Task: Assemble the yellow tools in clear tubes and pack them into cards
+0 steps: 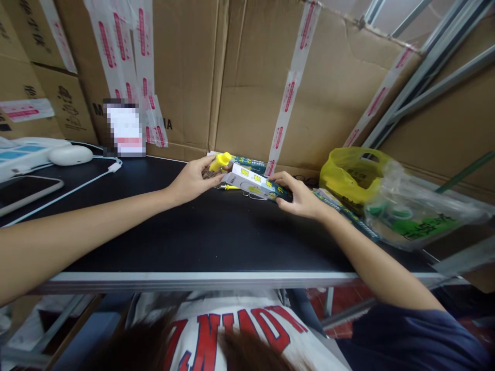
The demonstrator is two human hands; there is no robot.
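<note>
**Pinched at Both Ends: Small Carton Held Low Over Black Worktop**

Closed around the right end of a small carton (250, 181) with the right hand (300, 200), thumb on top and fingers curled beneath. Closed likewise with the left hand (192, 181), thumb and forefinger nipping a yellow piece (220, 161) at the carton's left end. Held just above the black worktop (201, 242), near its far edge, tilted down to the right, white face with yellow patches turned up. Cannot tell whether joined to the yellow piece or merely touching it (meeting point hidden by fingers).

Judged from shape and print: thin printed card, light, probably hollow in feel, stiff along the long edges and softer across the broad faces. Likely to dent under a hard squeeze in the middle, so best taken at the ends or along the corners, as now. Glossy enough, by the look of it, to slip a little between dry fingertips; worth keeping a finger underneath. As for the yellow piece: apparently hard plastic, small, smooth, easy to lose from a two-finger pinch.

Close behind, a second pack (249, 162) lying flat at the foot of taped cardboard boxes (185, 77). Off to the right, a yellow bag (348, 175) and a clear bag (413, 214), slumped together, apart from both hands. Far left: a white puck-shaped device (70, 154), a white cable (73, 189) and a phone (23, 191) lying face up.
</note>
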